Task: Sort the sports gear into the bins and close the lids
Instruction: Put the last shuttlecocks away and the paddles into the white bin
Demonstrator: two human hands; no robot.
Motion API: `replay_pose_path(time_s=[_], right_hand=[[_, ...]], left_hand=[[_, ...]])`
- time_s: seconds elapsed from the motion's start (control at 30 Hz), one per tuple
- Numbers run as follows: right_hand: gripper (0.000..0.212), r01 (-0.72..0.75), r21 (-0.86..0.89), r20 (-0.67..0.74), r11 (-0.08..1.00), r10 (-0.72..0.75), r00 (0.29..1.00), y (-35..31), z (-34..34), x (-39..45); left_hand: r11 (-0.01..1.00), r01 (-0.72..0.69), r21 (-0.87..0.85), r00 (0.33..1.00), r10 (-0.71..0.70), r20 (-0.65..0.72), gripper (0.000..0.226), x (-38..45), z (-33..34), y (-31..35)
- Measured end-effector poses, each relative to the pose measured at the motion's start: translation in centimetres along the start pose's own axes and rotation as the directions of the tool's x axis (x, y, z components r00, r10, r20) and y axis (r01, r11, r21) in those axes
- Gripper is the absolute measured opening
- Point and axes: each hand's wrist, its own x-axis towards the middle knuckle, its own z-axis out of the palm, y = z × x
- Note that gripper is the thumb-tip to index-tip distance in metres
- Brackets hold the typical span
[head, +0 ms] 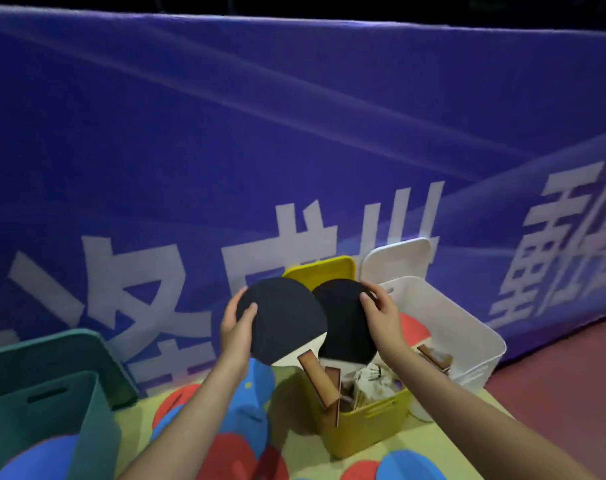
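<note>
Left hand: the left hand [237, 327] grips the rim of the left paddle [281, 320] at its 9 o'clock edge, thumb on the black face.
Right hand: the right hand [381, 317] grips the right paddle [346, 323] at its 2 o'clock edge, fingers curled over the rim.
Paddles: both are held above the yellow bin [367, 424], faces overlapping, handles pointing down into it.
Bins: a white bin [468, 344] stands at 3 o'clock of the yellow one, touching it; a green bin [45, 410] sits at 8 o'clock, well apart.
Lids: the yellow lid [320, 271] and the white lid [397, 259] lean on the blue barrier [225, 133].
Writing: large white characters on the barrier, blurred, not readable.
Hidden: the yellow bin's contents are hard to make out; the green bin is cut off at the frame edge.
</note>
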Motion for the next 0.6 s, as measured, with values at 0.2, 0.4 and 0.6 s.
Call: replay_pose_path(time_s=[0.2,0.4,0.6], right_hand=[[0.026,-0.027,0.024,-0.091,0.999,0.029,0.995,-1.9,-5.0,4.5],[0.025,-0.096,-0.002,-0.168,0.995,0.094,0.981,1.8,-11.4,10.5],[0.024,-0.164,-0.096,-0.118,0.982,0.152,0.981,8.2,-18.0,16.3]], left_hand=[[0.997,-0.069,0.037,0.994,0.066,0.091,0.04,1.7,7.8,2.1],[0.998,-0.016,0.057,0.998,0.013,0.058,0.037,2.8,12.8,-0.9],[0.998,-0.012,0.066,0.999,0.015,-0.043,0.036,3.8,18.8,-4.7]])
